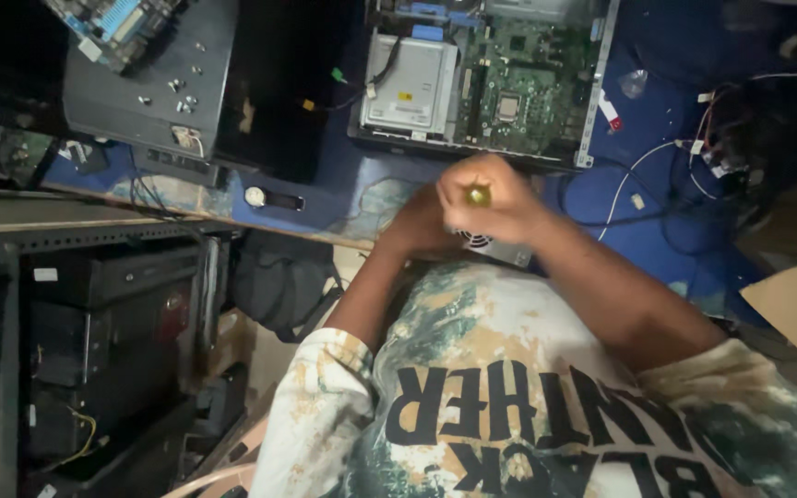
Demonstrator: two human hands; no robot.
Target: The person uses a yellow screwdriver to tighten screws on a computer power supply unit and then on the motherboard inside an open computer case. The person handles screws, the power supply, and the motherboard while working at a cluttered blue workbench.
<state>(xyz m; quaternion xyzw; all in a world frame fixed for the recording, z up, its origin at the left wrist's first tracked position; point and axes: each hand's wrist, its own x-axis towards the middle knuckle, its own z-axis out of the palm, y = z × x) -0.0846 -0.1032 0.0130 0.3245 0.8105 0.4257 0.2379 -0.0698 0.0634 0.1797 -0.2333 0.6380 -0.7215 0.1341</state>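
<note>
Right hand point(491, 198) fisted round a screwdriver point(478, 195), yellow-green butt up, at the table's near edge | left hand point(417, 226) behind it, finger state cannot be told | grey fan unit point(495, 247) beneath both | open computer case point(486, 78) beyond; wristwatch point(269, 197) left, cables point(657, 175) right | blue worn table point(343, 198), dim cluttered room.
</note>
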